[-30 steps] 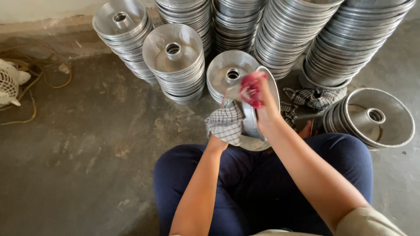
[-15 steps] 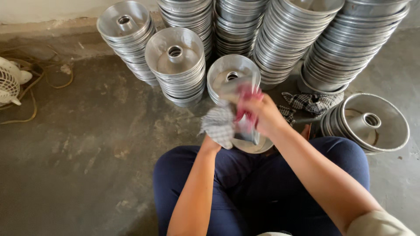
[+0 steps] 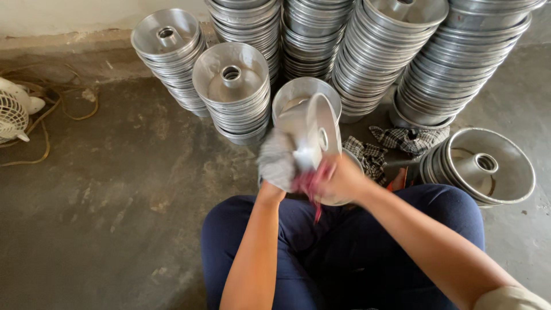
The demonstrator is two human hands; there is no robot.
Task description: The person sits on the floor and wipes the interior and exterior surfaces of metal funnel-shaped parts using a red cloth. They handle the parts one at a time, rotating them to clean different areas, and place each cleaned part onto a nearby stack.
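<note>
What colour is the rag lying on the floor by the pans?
Black-and-white checked rag, seen from the head camera, lying beside the stacked silver pans.

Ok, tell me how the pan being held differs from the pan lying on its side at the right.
The held pan is up in both hands, turned nearly edge-on and blurred; the tipped pan rests on the floor against nested pans, showing its open inside and centre tube. The left hand presses a checked cloth on the held pan; the tipped pan is untouched. Both are shiny metal ring pans.
</note>
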